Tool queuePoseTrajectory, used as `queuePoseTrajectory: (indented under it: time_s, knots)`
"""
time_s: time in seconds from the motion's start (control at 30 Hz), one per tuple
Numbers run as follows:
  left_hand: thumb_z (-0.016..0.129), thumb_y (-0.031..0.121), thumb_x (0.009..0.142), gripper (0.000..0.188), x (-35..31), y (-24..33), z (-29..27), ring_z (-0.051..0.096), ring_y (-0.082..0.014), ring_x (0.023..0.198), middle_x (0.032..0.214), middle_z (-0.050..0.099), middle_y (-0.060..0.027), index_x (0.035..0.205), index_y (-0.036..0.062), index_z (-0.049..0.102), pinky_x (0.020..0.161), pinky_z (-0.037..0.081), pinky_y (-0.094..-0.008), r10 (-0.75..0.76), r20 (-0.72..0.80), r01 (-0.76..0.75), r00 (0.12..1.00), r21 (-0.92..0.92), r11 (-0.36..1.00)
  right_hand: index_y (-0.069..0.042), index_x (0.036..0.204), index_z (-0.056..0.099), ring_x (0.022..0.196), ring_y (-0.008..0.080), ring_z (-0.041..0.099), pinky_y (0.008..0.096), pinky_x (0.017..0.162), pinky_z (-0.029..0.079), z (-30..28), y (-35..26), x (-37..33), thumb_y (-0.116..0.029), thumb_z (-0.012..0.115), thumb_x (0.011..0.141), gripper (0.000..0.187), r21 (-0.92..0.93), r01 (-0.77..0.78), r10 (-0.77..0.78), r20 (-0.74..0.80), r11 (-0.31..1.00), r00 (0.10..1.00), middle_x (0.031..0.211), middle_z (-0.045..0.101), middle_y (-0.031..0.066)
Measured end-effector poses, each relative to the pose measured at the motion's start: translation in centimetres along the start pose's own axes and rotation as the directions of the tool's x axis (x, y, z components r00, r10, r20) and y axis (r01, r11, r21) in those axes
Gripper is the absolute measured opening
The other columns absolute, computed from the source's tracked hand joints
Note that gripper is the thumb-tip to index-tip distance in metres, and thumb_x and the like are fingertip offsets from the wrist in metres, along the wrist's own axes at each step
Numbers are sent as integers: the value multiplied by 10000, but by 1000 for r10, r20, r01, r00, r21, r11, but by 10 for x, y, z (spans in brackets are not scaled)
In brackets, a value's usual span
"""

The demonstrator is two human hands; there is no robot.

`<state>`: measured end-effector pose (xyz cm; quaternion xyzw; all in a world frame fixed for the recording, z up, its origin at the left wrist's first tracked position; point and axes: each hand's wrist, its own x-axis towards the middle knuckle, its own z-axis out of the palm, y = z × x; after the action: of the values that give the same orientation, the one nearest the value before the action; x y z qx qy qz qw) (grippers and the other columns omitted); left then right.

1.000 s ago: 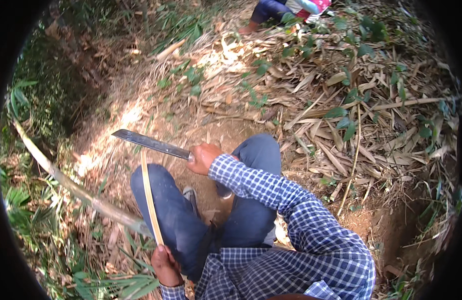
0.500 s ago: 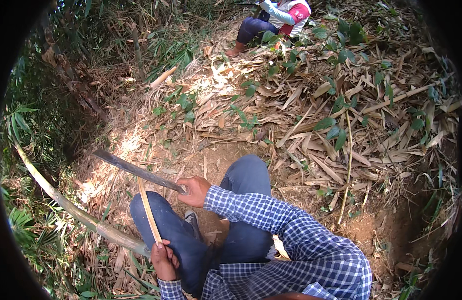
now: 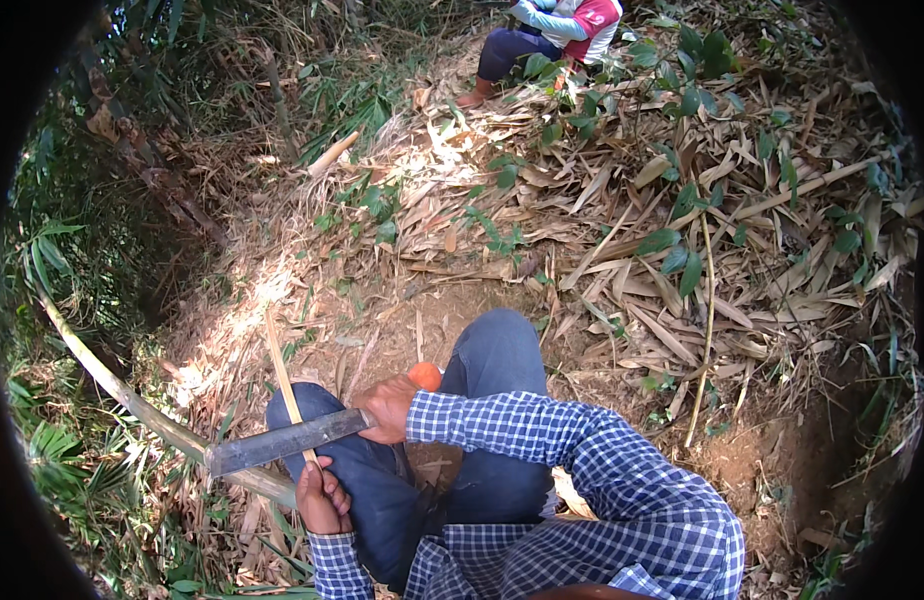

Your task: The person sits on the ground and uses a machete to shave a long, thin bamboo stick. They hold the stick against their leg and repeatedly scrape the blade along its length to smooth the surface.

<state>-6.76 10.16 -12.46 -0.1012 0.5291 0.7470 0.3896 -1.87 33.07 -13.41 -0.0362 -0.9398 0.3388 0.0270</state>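
Note:
My left hand (image 3: 323, 497) is closed around the lower end of a thin, pale bamboo strip (image 3: 281, 372), which slants up and away past my left knee. Closed on the handle of a machete is my right hand (image 3: 386, 408). The dark, wide blade (image 3: 287, 441) points left and crosses over the strip just above my left fingers. Whether its edge touches the strip, I cannot tell. An orange end of the handle (image 3: 425, 376) shows behind my right hand. Both hands are near my left knee, in front of my bent legs.
A long bamboo pole (image 3: 122, 390) curves along the left and passes behind my left hand. Dry leaves (image 3: 622, 270) and green plants cover the slope. A cut bamboo piece (image 3: 334, 153) lies farther off. Another person (image 3: 552, 40) sits at the top; a thin stick (image 3: 708, 330) lies right.
The machete blade has swung down toward me, from the strip's upper part to just above my left hand. My right wrist has turned, bringing the orange handle end into sight.

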Motion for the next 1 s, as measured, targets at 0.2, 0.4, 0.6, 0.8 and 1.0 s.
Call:
queuePoseTrajectory:
  time_s: [0.2,0.4,0.6,0.8,1.0]
  knots:
    - [442,345,1043,318,1,1,6,255,-40,398,597,356,34,1009,43,537,341,211,-203,41,-41,-41,998,-15,999,-27,820,651,680,373,671,470,648,529,16,10,-1,-291,713,713,291,-1,130,-130,-89,992,988,707,668,170]
    - [430,313,1048,287,1,1,2,242,-40,402,596,352,37,993,52,535,339,211,-203,48,-76,-50,996,-16,999,-23,847,663,694,363,683,459,658,542,14,2,0,-313,730,707,328,6,57,-57,94,998,994,738,684,175]
    - [424,270,1049,239,3,-2,-2,238,-44,397,596,353,37,972,69,528,334,202,-205,38,-87,-43,996,-50,998,-22,887,674,704,349,690,458,666,547,11,-2,-1,-333,736,713,362,-46,64,-57,127,997,990,744,687,173]
    - [420,257,1047,223,6,-6,-1,233,-43,395,583,338,37,938,83,508,328,192,-205,69,-133,-72,989,-15,997,-32,892,648,703,362,683,463,641,538,19,4,-1,-330,742,714,360,-47,74,-68,118,996,991,740,677,176]
    - [423,262,1045,227,7,-8,-1,233,-45,385,576,338,34,917,93,504,322,191,-207,85,-145,-86,986,4,996,-22,856,656,689,365,680,466,649,539,18,0,-3,-317,735,706,340,-54,64,-58,94,997,994,696,662,185]
